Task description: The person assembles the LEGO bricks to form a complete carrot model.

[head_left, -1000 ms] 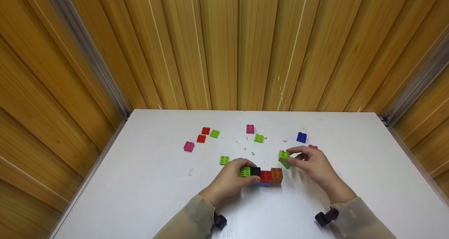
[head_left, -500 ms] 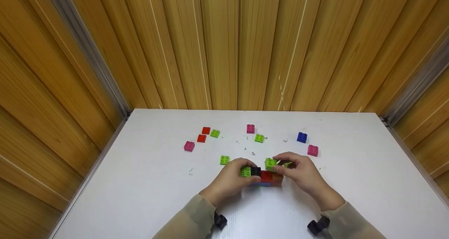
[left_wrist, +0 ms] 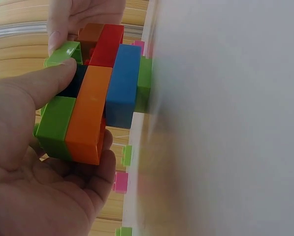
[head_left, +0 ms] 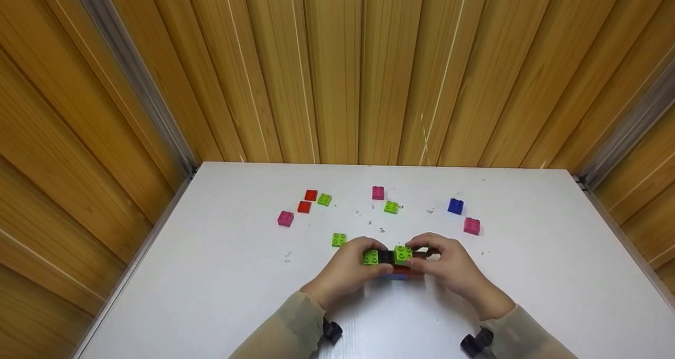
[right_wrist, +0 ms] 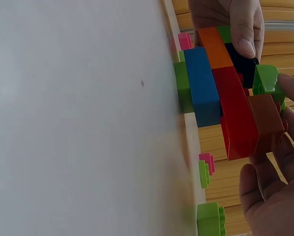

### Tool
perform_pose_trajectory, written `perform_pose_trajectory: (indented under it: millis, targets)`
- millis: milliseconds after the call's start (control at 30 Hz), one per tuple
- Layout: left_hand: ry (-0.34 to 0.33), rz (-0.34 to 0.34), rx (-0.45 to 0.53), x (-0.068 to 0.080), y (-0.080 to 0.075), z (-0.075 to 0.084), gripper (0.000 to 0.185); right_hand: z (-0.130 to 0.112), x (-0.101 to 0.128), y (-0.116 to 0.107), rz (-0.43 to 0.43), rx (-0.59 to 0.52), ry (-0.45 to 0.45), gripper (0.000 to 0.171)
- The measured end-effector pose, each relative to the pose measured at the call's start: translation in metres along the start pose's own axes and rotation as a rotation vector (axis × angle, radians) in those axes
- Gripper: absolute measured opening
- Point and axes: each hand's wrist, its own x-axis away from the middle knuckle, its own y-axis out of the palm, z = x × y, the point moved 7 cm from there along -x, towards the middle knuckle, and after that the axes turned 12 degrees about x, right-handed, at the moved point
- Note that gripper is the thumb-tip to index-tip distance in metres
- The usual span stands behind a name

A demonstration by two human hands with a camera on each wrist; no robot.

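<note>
My left hand (head_left: 350,267) grips the left end of a layered stack of toy building bricks, its thumb across the black brick (right_wrist: 242,68). An orange brick (left_wrist: 87,108) and a red brick (right_wrist: 235,113) form the middle layer. Under them are a blue brick (left_wrist: 122,83) and, lowest, a green one (left_wrist: 145,83). On top, a green brick (left_wrist: 58,118) and a brown brick (right_wrist: 266,118) stand at opposite ends. My right hand (head_left: 448,264) pinches another green brick (head_left: 403,253), slightly tilted, at the gap between the black and brown bricks.
Loose bricks lie on the white table (head_left: 211,274) beyond the hands: pink (head_left: 285,219), red (head_left: 304,206), green (head_left: 339,239) and, at right, blue (head_left: 455,206) and pink (head_left: 472,225). A wood-patterned wall (head_left: 337,74) rises behind the table's far edge.
My right hand has carried the green brick leftward and down, from right of the stack to over its red brick. My left hand has kept its grip and place.
</note>
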Motion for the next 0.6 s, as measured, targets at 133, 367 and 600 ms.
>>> perform_pose_trajectory:
  millis: [133,367,600]
  targets:
    - [0.011,-0.001,-0.001,-0.0002,0.0001,0.0007,0.032,-0.0004,-0.0002,0.0003,0.001,0.009,-0.005,0.027]
    - [0.009,0.001,-0.013,0.0004,0.0002,0.0009,0.034,-0.0042,0.0002,-0.0007,0.030,0.048,-0.038,0.026]
    - [0.023,0.003,-0.022,0.0001,0.0005,0.0009,0.034,-0.0039,0.0001,0.0011,0.037,0.088,-0.031,0.028]
